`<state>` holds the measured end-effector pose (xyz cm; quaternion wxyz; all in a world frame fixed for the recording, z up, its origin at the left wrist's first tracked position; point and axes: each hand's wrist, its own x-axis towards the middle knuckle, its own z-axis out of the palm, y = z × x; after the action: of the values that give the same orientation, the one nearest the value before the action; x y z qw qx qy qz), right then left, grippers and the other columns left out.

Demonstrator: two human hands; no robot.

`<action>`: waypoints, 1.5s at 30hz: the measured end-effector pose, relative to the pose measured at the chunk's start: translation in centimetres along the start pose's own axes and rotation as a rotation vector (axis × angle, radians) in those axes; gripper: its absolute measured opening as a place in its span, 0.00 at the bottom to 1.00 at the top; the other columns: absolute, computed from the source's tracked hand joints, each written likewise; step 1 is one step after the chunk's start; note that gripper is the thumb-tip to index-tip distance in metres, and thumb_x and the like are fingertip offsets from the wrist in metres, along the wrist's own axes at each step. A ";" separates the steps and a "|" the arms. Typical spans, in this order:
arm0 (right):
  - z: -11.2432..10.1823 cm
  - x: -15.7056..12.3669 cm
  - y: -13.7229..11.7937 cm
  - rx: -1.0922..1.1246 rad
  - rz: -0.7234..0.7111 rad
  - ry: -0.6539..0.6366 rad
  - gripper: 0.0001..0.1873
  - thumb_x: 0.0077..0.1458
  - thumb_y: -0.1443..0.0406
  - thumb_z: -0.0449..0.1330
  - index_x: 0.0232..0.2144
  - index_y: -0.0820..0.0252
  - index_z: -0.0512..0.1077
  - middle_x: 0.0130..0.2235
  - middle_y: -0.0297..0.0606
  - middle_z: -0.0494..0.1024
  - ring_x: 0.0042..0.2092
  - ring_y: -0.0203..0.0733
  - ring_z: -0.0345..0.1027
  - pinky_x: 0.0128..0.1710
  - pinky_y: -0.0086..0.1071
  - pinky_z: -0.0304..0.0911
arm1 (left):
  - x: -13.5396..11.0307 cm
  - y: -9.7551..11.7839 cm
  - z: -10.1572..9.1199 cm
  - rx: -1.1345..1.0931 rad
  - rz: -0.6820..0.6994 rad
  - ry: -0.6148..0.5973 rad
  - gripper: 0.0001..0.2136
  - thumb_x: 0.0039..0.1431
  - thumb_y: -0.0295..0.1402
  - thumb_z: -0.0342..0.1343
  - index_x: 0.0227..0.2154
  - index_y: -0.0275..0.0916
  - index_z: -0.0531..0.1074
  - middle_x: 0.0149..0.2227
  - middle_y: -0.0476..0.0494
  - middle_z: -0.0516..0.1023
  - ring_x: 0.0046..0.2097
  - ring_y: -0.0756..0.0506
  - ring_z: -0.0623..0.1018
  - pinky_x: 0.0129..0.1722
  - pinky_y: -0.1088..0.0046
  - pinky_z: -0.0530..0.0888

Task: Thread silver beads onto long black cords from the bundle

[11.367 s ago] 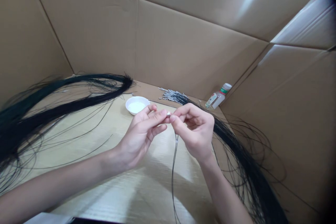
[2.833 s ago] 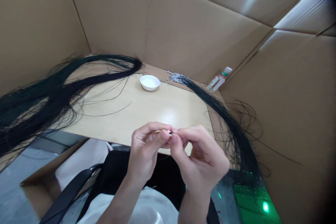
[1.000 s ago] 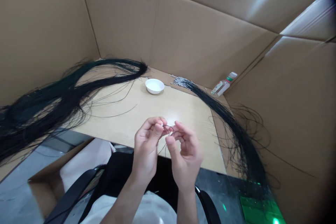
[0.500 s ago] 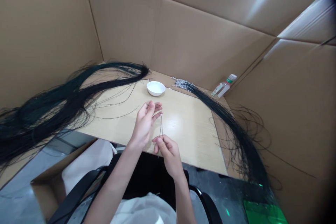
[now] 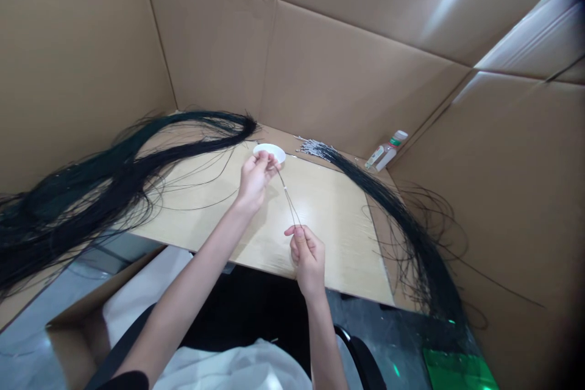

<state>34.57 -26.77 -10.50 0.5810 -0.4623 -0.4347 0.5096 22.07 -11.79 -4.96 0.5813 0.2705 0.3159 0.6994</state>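
Above the tabletop [image 5: 340, 213], the left hand [image 5: 254, 179] partly hides a bowl [image 5: 277, 151].

The left fingers [image 5: 262, 161] pinch farther forward than the right fingers [image 5: 300, 239], also pinched.

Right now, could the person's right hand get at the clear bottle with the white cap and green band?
Probably yes, by reaching over the long bundle of dark strands between the right hand and the clear bottle; but that hand is gripping a thin dark cord, which it would likely release first.
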 end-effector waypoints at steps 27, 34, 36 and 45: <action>-0.2 -2.5 -1.9 0.104 -0.015 -0.090 0.22 0.66 0.48 0.60 0.30 0.60 0.75 0.20 0.25 0.54 0.22 0.30 0.41 0.22 0.29 0.39 | -12.3 1.6 0.9 0.343 0.202 -0.255 0.02 0.60 0.32 0.66 0.32 0.43 0.80 0.35 0.45 0.84 0.42 0.42 0.84 0.47 0.68 0.78; 0.2 -1.7 -2.2 0.143 0.020 -0.096 0.24 0.62 0.46 0.63 0.29 0.61 0.73 0.19 0.23 0.53 0.21 0.28 0.39 0.20 0.28 0.36 | -9.7 2.5 2.6 0.373 0.301 -0.254 0.04 0.60 0.34 0.66 0.33 0.40 0.80 0.36 0.44 0.84 0.42 0.43 0.83 0.47 0.69 0.77; 0.6 -0.4 -2.5 0.163 0.047 -0.101 0.24 0.60 0.46 0.64 0.29 0.61 0.72 0.19 0.22 0.52 0.20 0.27 0.38 0.20 0.27 0.35 | -6.6 2.2 3.4 0.455 0.342 -0.237 0.04 0.62 0.34 0.65 0.34 0.39 0.80 0.38 0.43 0.84 0.44 0.43 0.82 0.49 0.69 0.76; 2.0 8.9 -0.7 0.161 0.281 -0.153 0.17 0.66 0.54 0.62 0.33 0.63 0.71 0.21 0.21 0.57 0.18 0.24 0.42 0.15 0.22 0.39 | 10.8 -1.5 2.9 0.908 0.147 -0.100 0.15 0.68 0.38 0.59 0.53 0.36 0.73 0.53 0.38 0.77 0.50 0.40 0.79 0.49 0.55 0.79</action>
<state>33.63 -17.81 -9.13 0.5046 -0.4303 -0.3664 0.6526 23.25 -0.64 -4.08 0.3672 0.5527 0.5419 0.5158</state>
